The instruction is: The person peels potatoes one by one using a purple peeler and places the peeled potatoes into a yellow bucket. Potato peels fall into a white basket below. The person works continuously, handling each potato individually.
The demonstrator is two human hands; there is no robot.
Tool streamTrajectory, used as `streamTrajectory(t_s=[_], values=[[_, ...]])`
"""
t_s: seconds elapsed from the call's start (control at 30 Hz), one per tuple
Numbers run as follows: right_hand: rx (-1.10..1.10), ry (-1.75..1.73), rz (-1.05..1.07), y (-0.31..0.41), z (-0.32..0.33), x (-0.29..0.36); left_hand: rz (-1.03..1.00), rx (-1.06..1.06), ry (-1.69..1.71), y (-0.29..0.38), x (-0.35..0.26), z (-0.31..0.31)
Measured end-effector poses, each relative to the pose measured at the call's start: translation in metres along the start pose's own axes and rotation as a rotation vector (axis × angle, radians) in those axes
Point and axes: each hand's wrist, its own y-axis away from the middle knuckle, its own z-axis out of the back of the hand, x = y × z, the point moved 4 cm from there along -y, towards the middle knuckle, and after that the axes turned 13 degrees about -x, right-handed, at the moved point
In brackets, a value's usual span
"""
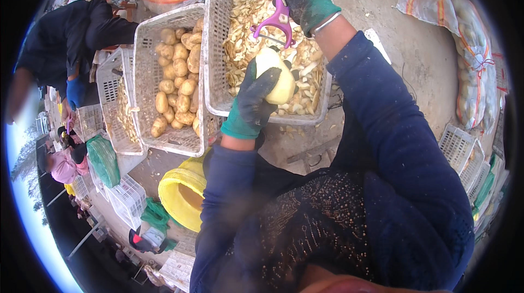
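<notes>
My left hand, in a green work glove with a dark coated palm, grips a pale peeled potato above a crate. A purple Y-shaped peeler is in my right hand, gloved the same way. Its blade is just above the potato's far end, with a small gap between them. Beneath both hands, the white plastic crate holds a thick layer of potato peelings. To its left, a second crate contains several unpeeled potatoes.
A yellow bucket lies near my left knee. Farther left, a person in dark clothes with a blue glove leans near another crate. Full mesh sacks line the right side. More crates stand at the lower right.
</notes>
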Motion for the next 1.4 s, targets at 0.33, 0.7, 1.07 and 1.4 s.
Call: streamTrajectory(t_s=[0.33, 0.7, 1.07, 1.4], values=[[0.104, 0.494, 0.505, 0.019, -0.015, 0.025, -0.264, -0.079, -0.545, -0.004, -0.006, 0.006], [-0.078, 0.565, 0.183, 0.063, -0.043, 0.016, -0.903, -0.251, -1.320, 0.006, -0.018, -0.001], [-0.106, -0.140, -0.254, 0.022, -0.018, -0.004, -0.053, -0.124, 0.083, -0.010, -0.004, 0.022], [-0.107, -0.198, -0.216, 0.027, -0.015, 0.015, -0.020, 0.078, 0.183, 0.002, -0.010, 0.001]])
